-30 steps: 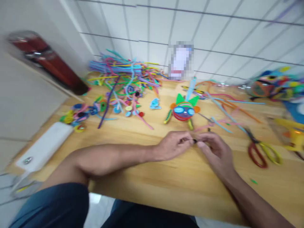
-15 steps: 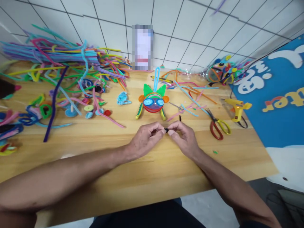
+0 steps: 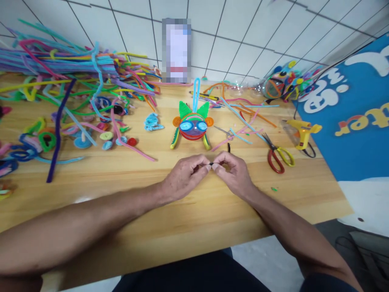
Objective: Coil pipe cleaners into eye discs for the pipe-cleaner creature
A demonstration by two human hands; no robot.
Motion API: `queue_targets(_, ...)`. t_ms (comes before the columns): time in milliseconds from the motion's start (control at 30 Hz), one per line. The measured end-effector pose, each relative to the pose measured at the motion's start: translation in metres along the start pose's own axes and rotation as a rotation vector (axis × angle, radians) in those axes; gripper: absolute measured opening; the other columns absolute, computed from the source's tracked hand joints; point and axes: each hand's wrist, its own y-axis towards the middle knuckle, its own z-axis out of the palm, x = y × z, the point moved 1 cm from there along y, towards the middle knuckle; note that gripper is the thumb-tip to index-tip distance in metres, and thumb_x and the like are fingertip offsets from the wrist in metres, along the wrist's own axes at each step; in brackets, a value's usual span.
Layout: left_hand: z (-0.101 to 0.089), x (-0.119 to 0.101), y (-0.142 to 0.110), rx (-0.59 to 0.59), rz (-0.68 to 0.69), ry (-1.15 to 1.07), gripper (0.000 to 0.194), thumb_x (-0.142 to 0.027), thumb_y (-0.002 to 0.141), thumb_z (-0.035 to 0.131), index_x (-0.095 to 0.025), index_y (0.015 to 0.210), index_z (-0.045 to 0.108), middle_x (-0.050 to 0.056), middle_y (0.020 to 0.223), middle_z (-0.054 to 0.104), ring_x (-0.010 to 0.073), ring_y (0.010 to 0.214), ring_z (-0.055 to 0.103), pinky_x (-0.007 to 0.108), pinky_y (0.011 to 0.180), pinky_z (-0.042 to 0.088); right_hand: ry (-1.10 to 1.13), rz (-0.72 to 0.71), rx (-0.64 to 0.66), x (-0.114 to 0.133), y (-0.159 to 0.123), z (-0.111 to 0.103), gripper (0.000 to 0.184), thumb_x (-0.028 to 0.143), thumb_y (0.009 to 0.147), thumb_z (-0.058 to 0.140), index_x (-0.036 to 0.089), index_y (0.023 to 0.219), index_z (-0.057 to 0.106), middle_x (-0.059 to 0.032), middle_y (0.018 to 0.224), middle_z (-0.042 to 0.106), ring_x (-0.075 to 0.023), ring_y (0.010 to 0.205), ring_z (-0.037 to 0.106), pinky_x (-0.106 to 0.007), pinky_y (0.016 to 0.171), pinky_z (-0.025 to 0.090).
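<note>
My left hand (image 3: 184, 177) and my right hand (image 3: 234, 174) meet fingertip to fingertip over the table. Between them they pinch a tiny black piece of pipe cleaner (image 3: 212, 164), mostly covered by the thumbs and forefingers. Just beyond my right hand lies another short black pipe cleaner piece (image 3: 229, 147). Behind my hands stands a colourful pipe cleaner figure (image 3: 193, 129) with green ears, blue eye rings, orange spirals at its sides, a red band at the bottom and a tall light-blue loop on top.
Scissors (image 3: 276, 156) with red and yellow handles lie to the right, near a yellow glue gun (image 3: 300, 132). A large bundle of pipe cleaners (image 3: 75, 67) and many loose bits cover the left side. A phone (image 3: 176, 50) leans against the tiled wall.
The view has shifted slightly, so the scene sits a little higher and further left. Both hands keep their pinch, and less of the black piece shows between the fingertips.
</note>
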Motion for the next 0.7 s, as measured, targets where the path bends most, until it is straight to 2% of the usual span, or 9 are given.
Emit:
queue_targets(100, 0.0001, -0.0006, -0.0002, -0.001, 0.016, 0.001, 0.018, -0.024, 0.098, 0.053, -0.016, 0.085, 0.061, -0.005, 0.069, 0.052, 0.0096, 0.062, 0.046, 0.023, 0.060, 0.036, -0.004, -0.002, 0.001, 0.0020, 0.0006, -0.0006, 0.009, 0.019, 0.082, 0.060, 0.021, 0.073, 0.060, 0.0030, 0.066, 0.059, -0.0120, 0.062, 0.054, -0.025, 0.060, 0.043)
queue_targets(433, -0.0015, 0.0030, 0.0001, 0.016, 0.021, -0.017, 0.019, -0.023, 0.099, 0.051, -0.016, 0.084, 0.062, -0.002, 0.074, 0.058, 0.0110, 0.068, 0.051, 0.024, 0.064, 0.039, 0.019, -0.036, 0.071, 0.0016, 0.0007, -0.0033, 0.011, 0.019, 0.086, 0.060, 0.021, 0.075, 0.060, 0.0034, 0.070, 0.060, -0.0117, 0.065, 0.056, -0.025, 0.064, 0.043)
queue_targets(600, -0.0023, 0.0021, -0.0001, -0.002, -0.027, -0.081, 0.018, -0.023, 0.097, 0.053, -0.016, 0.083, 0.061, -0.003, 0.071, 0.055, 0.0103, 0.066, 0.048, 0.023, 0.062, 0.037, 0.016, -0.024, 0.108, 0.0033, 0.0019, -0.0068, 0.011, 0.021, 0.088, 0.060, 0.020, 0.078, 0.062, 0.0031, 0.071, 0.061, -0.0118, 0.066, 0.056, -0.025, 0.064, 0.043)
queue_targets(700, -0.0019, 0.0014, -0.0001, -0.020, -0.051, -0.112, 0.019, -0.025, 0.097, 0.053, -0.017, 0.080, 0.059, -0.004, 0.069, 0.051, 0.0100, 0.064, 0.045, 0.023, 0.060, 0.036, 0.012, 0.012, 0.086, 0.0063, 0.0027, -0.0090, 0.009, 0.023, 0.088, 0.059, 0.020, 0.081, 0.064, 0.0025, 0.073, 0.062, -0.0124, 0.067, 0.057, -0.026, 0.064, 0.044)
